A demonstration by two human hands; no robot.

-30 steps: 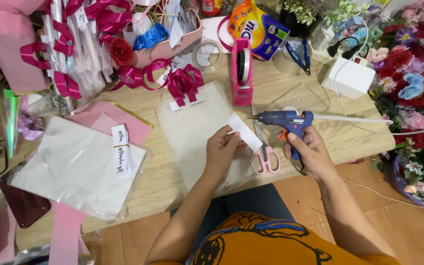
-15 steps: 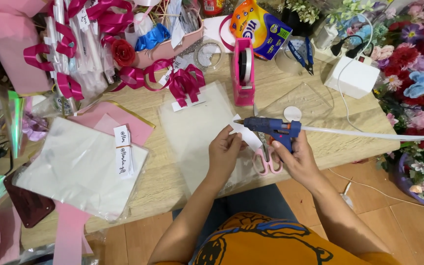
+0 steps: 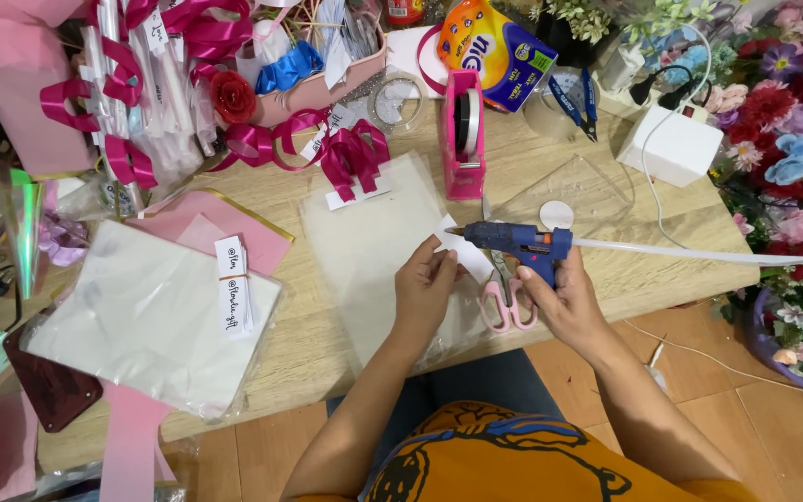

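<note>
Right hand (image 3: 569,302) grips the blue glue gun (image 3: 518,244), nozzle on a white paper slip (image 3: 465,253) pinched by the left hand (image 3: 425,288); pink scissors (image 3: 506,302) lie beneath; a pink tape dispenser (image 3: 465,135) stands farther off.

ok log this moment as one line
left hand: holds white paper tag | right hand: grips blue glue gun, nozzle at tag | pink scissors on table

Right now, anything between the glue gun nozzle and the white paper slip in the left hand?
Nothing visible. The right hand holds the blue glue gun with its nozzle right at the white paper slip pinched in the left hand. The pink scissors lie on the table below, clear of the gap.
</note>
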